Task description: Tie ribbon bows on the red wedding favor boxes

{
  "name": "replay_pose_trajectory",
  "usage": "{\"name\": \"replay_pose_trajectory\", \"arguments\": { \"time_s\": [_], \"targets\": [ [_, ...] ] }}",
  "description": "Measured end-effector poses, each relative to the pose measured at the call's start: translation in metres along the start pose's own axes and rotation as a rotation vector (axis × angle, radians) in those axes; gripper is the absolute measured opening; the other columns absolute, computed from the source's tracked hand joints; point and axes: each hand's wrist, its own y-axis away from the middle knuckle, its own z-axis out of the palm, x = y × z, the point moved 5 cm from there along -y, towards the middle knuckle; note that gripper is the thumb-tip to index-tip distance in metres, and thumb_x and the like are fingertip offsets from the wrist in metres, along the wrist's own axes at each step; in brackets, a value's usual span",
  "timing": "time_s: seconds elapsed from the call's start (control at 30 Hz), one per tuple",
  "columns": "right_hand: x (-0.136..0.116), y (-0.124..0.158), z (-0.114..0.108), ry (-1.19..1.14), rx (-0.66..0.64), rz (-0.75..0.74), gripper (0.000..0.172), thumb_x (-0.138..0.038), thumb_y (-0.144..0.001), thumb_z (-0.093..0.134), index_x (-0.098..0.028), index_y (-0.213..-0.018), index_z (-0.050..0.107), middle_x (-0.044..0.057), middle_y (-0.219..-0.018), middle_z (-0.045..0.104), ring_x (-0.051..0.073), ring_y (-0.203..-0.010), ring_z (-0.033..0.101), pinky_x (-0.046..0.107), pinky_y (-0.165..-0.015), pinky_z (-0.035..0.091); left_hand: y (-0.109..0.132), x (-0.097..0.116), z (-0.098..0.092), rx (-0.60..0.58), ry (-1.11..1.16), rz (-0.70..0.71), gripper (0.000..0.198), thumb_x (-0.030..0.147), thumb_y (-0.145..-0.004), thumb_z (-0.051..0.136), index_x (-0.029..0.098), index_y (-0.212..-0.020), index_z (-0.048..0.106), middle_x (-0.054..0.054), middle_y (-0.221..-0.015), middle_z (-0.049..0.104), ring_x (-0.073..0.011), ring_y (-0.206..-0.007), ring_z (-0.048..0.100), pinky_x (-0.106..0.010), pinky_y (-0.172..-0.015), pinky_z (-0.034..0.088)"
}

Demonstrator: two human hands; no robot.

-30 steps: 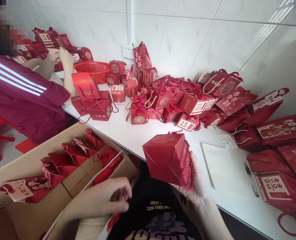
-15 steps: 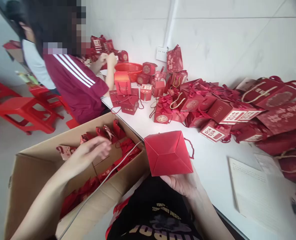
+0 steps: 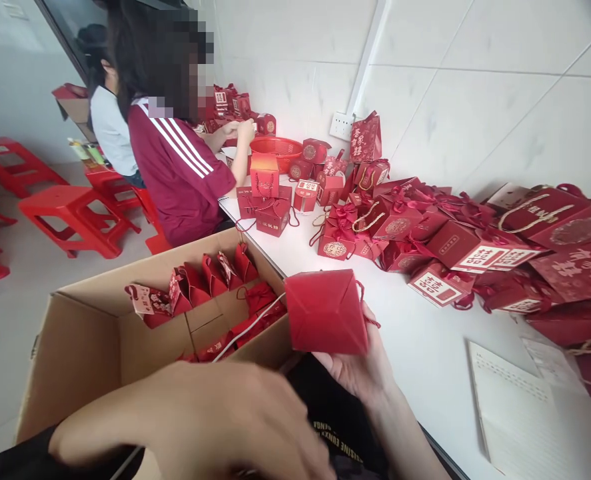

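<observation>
A red gift box (image 3: 325, 313) with a twisted cord handle rests in my right hand (image 3: 360, 370), its creased bottom face turned toward me. My right fingers hold it from below and from its right side. Large and blurred in the foreground, my left hand (image 3: 235, 413) hangs over the near side of the open cardboard carton (image 3: 82, 347). Its fingers point down to the right, smeared by motion, so I cannot make out their grip. Inside the carton, several small red gift boxes (image 3: 190, 287) stand in a row along the far wall, with more along the near side.
Many red gift boxes (image 3: 400, 220) are piled along the wall on the white table (image 3: 425, 340). An open notebook (image 3: 510, 400) lies at right. A thin cable (image 3: 248, 327) crosses the carton. A co-worker (image 3: 175, 173) sits beyond, near an orange-red basket (image 3: 278, 150) and red stools (image 3: 75, 207).
My left hand has moved from above the carton's inside back toward me, into the foreground. The gift box stays in my right hand, slightly turned. The view has shifted a little.
</observation>
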Motion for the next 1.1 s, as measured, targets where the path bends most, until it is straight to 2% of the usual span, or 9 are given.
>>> {"name": "replay_pose_trajectory", "arguments": {
  "time_s": [0.13, 0.2, 0.3, 0.4, 0.63, 0.9, 0.97, 1.03, 1.1],
  "targets": [
    [-0.018, 0.001, -0.003, 0.617, 0.054, -0.595, 0.065, -0.057, -0.067, 0.071, -0.024, -0.119, 0.051, 0.008, -0.123, 0.059, 0.028, -0.119, 0.052, 0.046, -0.103, 0.041, 0.032, -0.033, -0.053, 0.901, -0.146, -0.034, 0.020, 0.020, -0.093, 0.048, 0.027, -0.103, 0.064, -0.003, -0.100, 0.069, -0.0183, -0.096, 0.064, -0.032, -0.085, 0.051],
    [-0.022, 0.007, 0.003, 0.987, 0.082, -0.869, 0.077, -0.044, -0.061, 0.079, -0.024, -0.126, 0.043, 0.011, -0.130, 0.049, 0.031, -0.125, 0.044, 0.050, -0.105, 0.037, 0.038, -0.051, -0.060, 1.045, -0.238, -0.128, 0.016, 0.026, -0.093, 0.049, 0.022, -0.101, 0.063, -0.005, -0.098, 0.065, -0.0179, -0.092, 0.061, -0.031, -0.082, 0.050],
    [-0.018, 0.013, 0.012, 1.354, 0.068, -1.099, 0.085, -0.033, -0.062, 0.081, -0.028, -0.133, 0.035, 0.013, -0.132, 0.038, 0.032, -0.127, 0.038, 0.053, -0.099, 0.042, 0.027, -0.064, -0.055, 0.955, -0.280, -0.236, 0.019, 0.033, -0.091, 0.053, 0.018, -0.101, 0.061, -0.004, -0.093, 0.060, -0.0159, -0.084, 0.057, -0.027, -0.076, 0.049],
    [-0.014, 0.017, 0.016, 1.443, 0.033, -1.170, 0.088, -0.031, -0.064, 0.079, -0.032, -0.137, 0.028, 0.012, -0.132, 0.034, 0.033, -0.126, 0.038, 0.053, -0.095, 0.046, 0.015, -0.061, -0.044, 0.880, -0.323, -0.269, 0.012, 0.029, -0.090, 0.055, 0.018, -0.091, 0.059, -0.001, -0.085, 0.060, -0.0132, -0.078, 0.056, -0.024, -0.071, 0.047],
    [-0.015, 0.024, 0.017, 1.362, 0.017, -1.246, 0.090, -0.030, -0.064, 0.078, -0.032, -0.137, 0.027, 0.013, -0.132, 0.032, 0.035, -0.128, 0.036, 0.055, -0.098, 0.041, 0.008, -0.022, -0.009, 0.797, -0.812, 0.221, 0.011, 0.014, -0.090, 0.052, 0.019, -0.093, 0.060, -0.001, -0.079, 0.068, -0.0133, -0.073, 0.060, -0.030, -0.074, 0.047],
    [-0.015, 0.032, 0.022, 1.278, -0.010, -1.284, 0.088, -0.030, -0.062, 0.079, -0.034, -0.136, 0.031, 0.011, -0.133, 0.035, 0.036, -0.129, 0.035, 0.058, -0.103, 0.033, 0.007, -0.005, 0.012, 0.801, -1.065, 0.364, 0.011, 0.011, -0.079, 0.061, 0.020, -0.075, 0.064, 0.002, -0.077, 0.069, -0.0130, -0.071, 0.061, -0.032, -0.073, 0.050],
    [-0.016, 0.032, 0.021, 1.286, -0.014, -1.268, 0.089, -0.030, -0.061, 0.080, -0.034, -0.136, 0.031, 0.012, -0.133, 0.035, 0.036, -0.130, 0.035, 0.058, -0.104, 0.033, 0.016, -0.010, 0.002, 0.958, -1.012, 0.313, 0.006, 0.018, -0.081, 0.060, 0.023, -0.083, 0.063, 0.001, -0.084, 0.069, -0.0162, -0.082, 0.062, -0.035, -0.081, 0.050],
    [-0.016, 0.027, 0.019, 1.283, -0.027, -1.186, 0.089, -0.033, -0.060, 0.081, -0.031, -0.135, 0.031, 0.013, -0.133, 0.036, 0.037, -0.129, 0.035, 0.057, -0.104, 0.033, 0.026, -0.023, -0.017, 1.063, -0.846, 0.171, 0.025, 0.035, -0.081, 0.061, 0.025, -0.105, 0.059, -0.005, -0.103, 0.067, -0.0229, -0.102, 0.059, -0.042, -0.091, 0.048],
    [-0.015, 0.017, 0.016, 1.234, -0.046, -1.025, 0.090, -0.040, -0.060, 0.080, -0.028, -0.134, 0.031, 0.013, -0.133, 0.037, 0.036, -0.129, 0.037, 0.055, -0.103, 0.036, 0.027, -0.045, -0.034, 0.891, -0.595, -0.059, 0.069, 0.051, -0.074, 0.066, 0.020, -0.131, 0.043, -0.014, -0.135, 0.049, -0.0317, -0.125, 0.045, -0.049, -0.101, 0.041]
  ]
}}
